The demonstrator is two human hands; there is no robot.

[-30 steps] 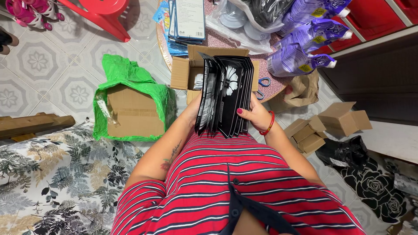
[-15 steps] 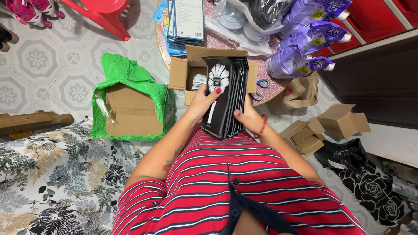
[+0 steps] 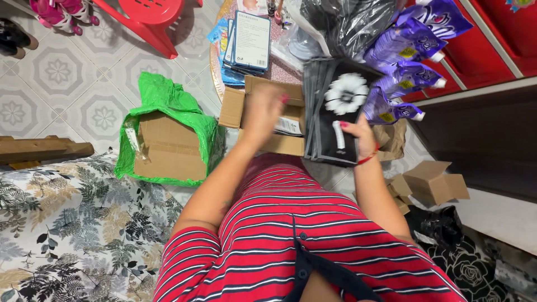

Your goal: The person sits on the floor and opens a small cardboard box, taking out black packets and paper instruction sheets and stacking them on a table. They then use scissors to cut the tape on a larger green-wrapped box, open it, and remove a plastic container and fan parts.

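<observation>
We see the right hand (image 3: 358,134) closed around a stack of black packets (image 3: 334,112), each flat and upright, the front one printed with a white flower. The thumb lies across the front of the stack low down, and the fingers wrap behind it, so the whole stack is clamped along its lower right edge. The stack rises above and to the left of that hand, fanned slightly at its left side.

To the left of the right hand, the left hand (image 3: 263,112) is blurred by motion. We read it as loosely spread, fingers pointing away from the body, but we cannot tell whether it touches anything. It hangs over an open cardboard box (image 3: 232,109), whose flaps stand out on either side of it, and a white-labelled item shows inside the box just right of the hand.

Beyond the left hand lies a pile of blue flat packages (image 3: 249,42). Well to its left sits a brown carton in green plastic wrap (image 3: 168,140). Beyond and to the right of the right hand we see purple pouches (image 3: 403,67), close to the top of the black stack. Small folded cardboard boxes (image 3: 433,182) lie below and to the right of that hand.
</observation>
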